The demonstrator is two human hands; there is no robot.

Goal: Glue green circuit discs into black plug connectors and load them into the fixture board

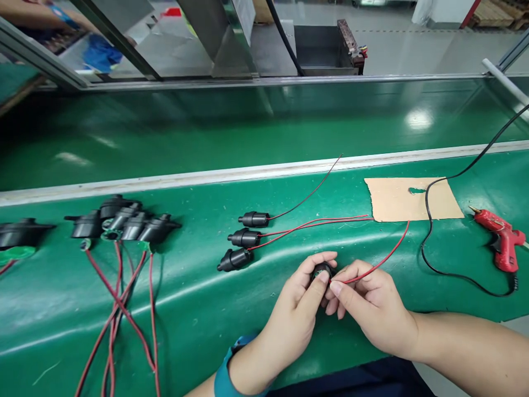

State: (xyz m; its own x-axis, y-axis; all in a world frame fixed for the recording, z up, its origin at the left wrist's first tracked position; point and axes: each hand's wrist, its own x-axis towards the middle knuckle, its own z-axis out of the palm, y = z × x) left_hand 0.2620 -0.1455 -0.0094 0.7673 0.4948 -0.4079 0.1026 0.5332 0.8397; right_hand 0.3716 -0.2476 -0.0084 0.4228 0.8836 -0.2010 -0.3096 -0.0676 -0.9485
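In the head view, my left hand [300, 300] is closed around a small black plastic housing [321, 269], mostly hidden by the fingers. Thumb and forefinger of my right hand [367, 303] pinch a thin red wire [384, 259] where it meets that housing. The wire's other end curves up towards a piece of brown cardboard [397, 199]. Just beyond my left hand lie three similar black housings, one of them nearest [235, 259], each with a thin red wire running right.
On the left, several black parts [140, 226] with thick red cables [118, 309] lie piled. A red glue gun [500, 237] rests at the right, its black cord [430, 220] crossing the cardboard. Behind a white strip [285, 168] runs a green belt [198, 124]. Another person's arm [37, 12] shows top left.
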